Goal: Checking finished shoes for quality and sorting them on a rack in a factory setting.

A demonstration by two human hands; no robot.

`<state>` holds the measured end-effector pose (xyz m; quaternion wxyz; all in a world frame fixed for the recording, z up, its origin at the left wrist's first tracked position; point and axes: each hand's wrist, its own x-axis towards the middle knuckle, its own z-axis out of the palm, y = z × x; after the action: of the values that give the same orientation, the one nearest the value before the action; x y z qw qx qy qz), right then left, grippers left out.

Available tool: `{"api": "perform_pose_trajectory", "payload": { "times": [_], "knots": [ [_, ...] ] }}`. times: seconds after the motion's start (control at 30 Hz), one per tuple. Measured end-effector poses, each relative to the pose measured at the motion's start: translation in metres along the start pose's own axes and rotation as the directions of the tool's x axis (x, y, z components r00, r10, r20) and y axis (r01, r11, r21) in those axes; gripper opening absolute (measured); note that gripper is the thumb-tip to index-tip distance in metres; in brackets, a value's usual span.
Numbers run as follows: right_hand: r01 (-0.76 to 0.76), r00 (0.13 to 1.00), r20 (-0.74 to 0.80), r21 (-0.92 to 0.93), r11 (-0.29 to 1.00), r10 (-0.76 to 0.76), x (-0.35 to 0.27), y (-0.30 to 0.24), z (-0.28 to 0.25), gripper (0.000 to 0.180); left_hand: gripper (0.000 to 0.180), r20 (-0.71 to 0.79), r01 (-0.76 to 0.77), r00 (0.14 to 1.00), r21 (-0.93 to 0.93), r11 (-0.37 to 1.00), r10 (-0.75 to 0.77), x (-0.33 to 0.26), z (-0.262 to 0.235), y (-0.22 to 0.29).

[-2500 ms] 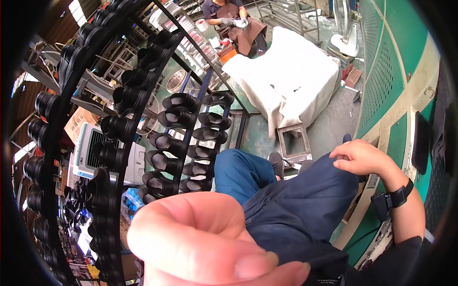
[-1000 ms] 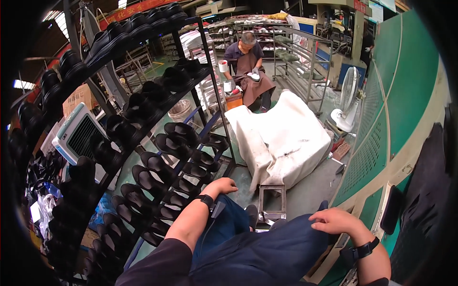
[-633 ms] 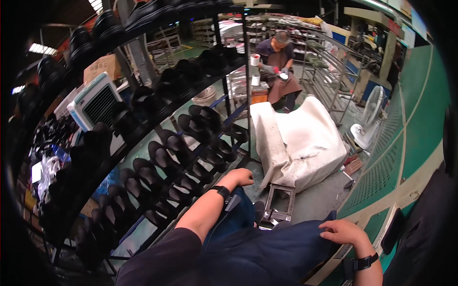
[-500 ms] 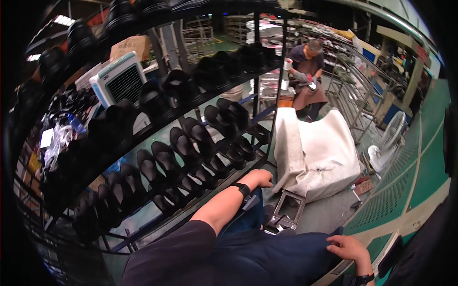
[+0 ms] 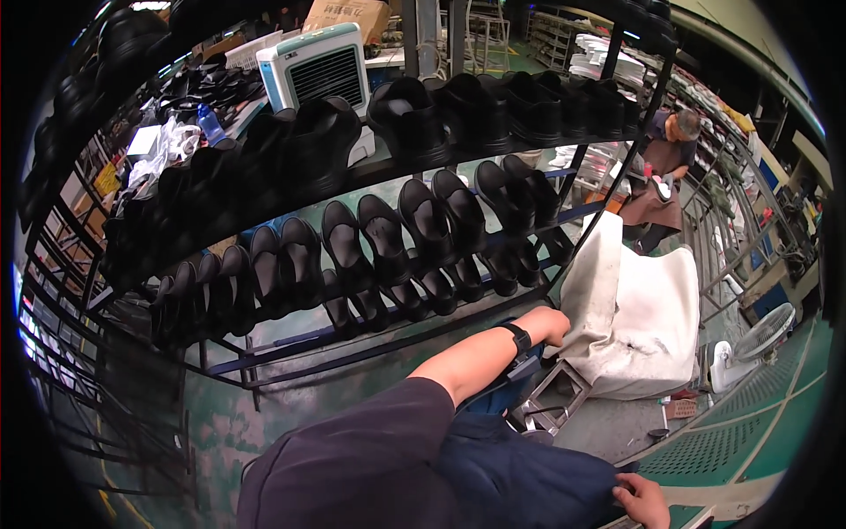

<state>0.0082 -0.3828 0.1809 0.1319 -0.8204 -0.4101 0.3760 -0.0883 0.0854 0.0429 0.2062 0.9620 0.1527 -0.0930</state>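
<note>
My left hand (image 5: 552, 325) hangs over my bent knee, beside a white cover (image 5: 656, 304) draped over something bulky. Its fingers look curled in, with nothing visible in them, though their tips are partly hidden. A black watch (image 5: 520, 338) circles that wrist. My right hand (image 5: 641, 499) lies at the lower right against my dark blue trousers (image 5: 529, 472), fingers parted and holding nothing. In front of me, to the left, stands a black metal rack (image 5: 388, 167) with rows of black shoes (image 5: 429, 220) on its tiers.
A metal-framed stool (image 5: 564, 392) stands beside my knee. Right of the white cover are a white fan (image 5: 749, 344) and a green perforated panel (image 5: 705, 454). Beyond the rack are an air cooler (image 5: 319, 75) and a cardboard box (image 5: 348, 22). A seated co-worker (image 5: 656, 167) handles a shoe.
My view has swung left, so the rack and white cover appear farther right. My left hand stays low over my knee; my right hand remains by my trousers, now lower in view.
</note>
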Motion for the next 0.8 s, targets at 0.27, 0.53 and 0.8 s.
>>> {"api": "perform_pose_trajectory", "payload": {
  "times": [0.27,0.53,0.8],
  "knots": [
    [-0.067,0.997,-0.028,0.071,0.995,0.069,-0.006,-0.04,-0.004,0.037,0.034,-0.004,0.011,1.0,0.045,0.999,-0.01,0.012,0.003,-0.002],
    [-0.12,0.993,-0.007,0.121,0.985,0.122,-0.004,-0.027,-0.001,0.036,0.034,0.003,0.011,1.0,0.035,0.999,-0.011,0.005,0.0,-0.003],
    [-0.076,0.996,-0.047,0.052,0.996,0.079,-0.005,-0.023,-0.004,0.04,0.037,0.016,-0.019,1.0,0.031,0.999,0.019,0.013,0.001,-0.005]
  ]
}}
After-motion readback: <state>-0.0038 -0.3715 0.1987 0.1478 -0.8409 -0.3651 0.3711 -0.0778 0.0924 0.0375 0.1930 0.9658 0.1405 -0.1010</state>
